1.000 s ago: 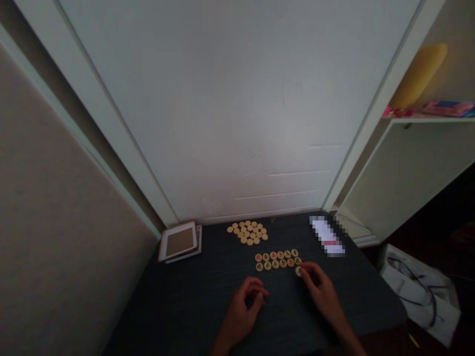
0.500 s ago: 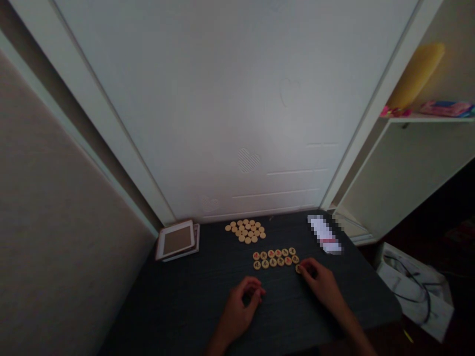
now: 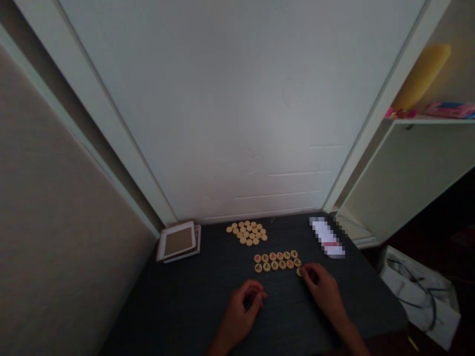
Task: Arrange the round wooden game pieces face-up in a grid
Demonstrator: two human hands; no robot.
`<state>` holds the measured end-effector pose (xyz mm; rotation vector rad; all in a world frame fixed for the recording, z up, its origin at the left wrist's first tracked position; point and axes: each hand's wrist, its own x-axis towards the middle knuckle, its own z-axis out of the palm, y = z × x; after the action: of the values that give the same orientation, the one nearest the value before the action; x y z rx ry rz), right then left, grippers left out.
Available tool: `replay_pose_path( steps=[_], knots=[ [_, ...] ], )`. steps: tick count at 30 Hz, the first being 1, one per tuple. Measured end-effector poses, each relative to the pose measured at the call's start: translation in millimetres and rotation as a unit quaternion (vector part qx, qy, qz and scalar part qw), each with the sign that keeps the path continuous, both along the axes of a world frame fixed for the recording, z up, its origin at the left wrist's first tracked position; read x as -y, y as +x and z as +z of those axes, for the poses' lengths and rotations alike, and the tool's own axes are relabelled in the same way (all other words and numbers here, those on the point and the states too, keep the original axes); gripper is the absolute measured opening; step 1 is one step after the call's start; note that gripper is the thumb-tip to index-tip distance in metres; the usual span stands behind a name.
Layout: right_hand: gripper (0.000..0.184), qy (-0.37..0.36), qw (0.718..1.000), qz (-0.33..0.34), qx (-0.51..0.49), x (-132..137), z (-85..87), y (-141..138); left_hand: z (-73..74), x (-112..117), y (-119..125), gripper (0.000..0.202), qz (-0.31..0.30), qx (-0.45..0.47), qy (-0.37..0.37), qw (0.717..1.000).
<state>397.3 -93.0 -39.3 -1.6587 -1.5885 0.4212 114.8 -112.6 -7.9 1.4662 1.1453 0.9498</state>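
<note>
Two rows of round wooden Chinese chess pieces (image 3: 274, 265), marked with red and black characters, lie face up on the dark table. At the right end of the near row, my right hand (image 3: 323, 288) pinches a single Chinese chess piece (image 3: 299, 272) just below that row; the fingertips partly cover it. My left hand (image 3: 243, 309) rests in front of the rows with curled fingers and the thumb brought close to them. Whether anything is between those fingers is hidden. Farther back lies a cluster of blank-looking round pieces (image 3: 246, 233).
Stacked frame-like flat items (image 3: 179, 241) sit at the table's back left. A pixelated white item (image 3: 327, 237) lies at the back right. The white panel (image 3: 237, 109) rises behind the dark table (image 3: 178, 306). A white box with cables (image 3: 419, 296) stands beyond the right edge.
The camera view has shifted slightly, so everything sits a little lower and to the right. Both hands keep nearly the same pose, with my right fingers still at the same Chinese chess piece.
</note>
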Motion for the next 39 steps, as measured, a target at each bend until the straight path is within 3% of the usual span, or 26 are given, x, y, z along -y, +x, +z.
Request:
replay_pose_path(
  steps=[6, 9, 11, 17, 23, 27, 32, 34, 37, 39],
  knots=[
    [0.035, 0.027, 0.999, 0.017, 0.01, 5, -6.0, -1, 7.5, -24, -7, 0.029, 0.029, 0.042, -0.017, 0.999],
    [0.033, 0.034, 0.999, 0.028, 0.016, 6, -5.8, -3, 13.0, -55, -20, 0.027, 0.051, -0.027, 0.048, 0.997],
    [0.032, 0.037, 0.999, 0.028, 0.014, 6, -5.2, -4, 13.4, -82, -31, 0.025, 0.098, -0.11, 0.124, 0.981],
    [0.029, 0.037, 0.999, 0.028, 0.007, 7, -5.3, -3, 5.1, -160, -65, 0.023, 0.159, -0.21, 0.19, 0.946],
    [0.03, 0.044, 0.999, 0.014, -0.01, 8, -7.3, -1, -5.8, -191, -82, 0.026, 0.144, -0.286, 0.215, 0.923],
    [0.029, 0.054, 0.998, -0.008, -0.024, 10, -4.8, 1, -9.1, -196, -82, 0.027, 0.136, -0.313, 0.217, 0.915],
    [0.024, 0.081, 0.996, -0.022, -0.037, 16, 5.2, -5, 2.4, -182, -81, 0.026, 0.146, -0.318, 0.215, 0.912],
    [0.021, 0.099, 0.994, -0.015, -0.049, 19, 9.5, -17, 8.2, -161, -75, 0.028, 0.155, -0.307, 0.214, 0.914],
    [0.019, 0.116, 0.99, 0.04, -0.072, 24, 15.3, -48, 12.7, -109, -57, 0.026, 0.14, -0.276, 0.203, 0.929],
    [0.02, 0.115, 0.985, 0.094, -0.086, 26, 18.9, -73, 12.3, -71, -40, 0.026, 0.104, -0.184, 0.151, 0.966]
  ],
)
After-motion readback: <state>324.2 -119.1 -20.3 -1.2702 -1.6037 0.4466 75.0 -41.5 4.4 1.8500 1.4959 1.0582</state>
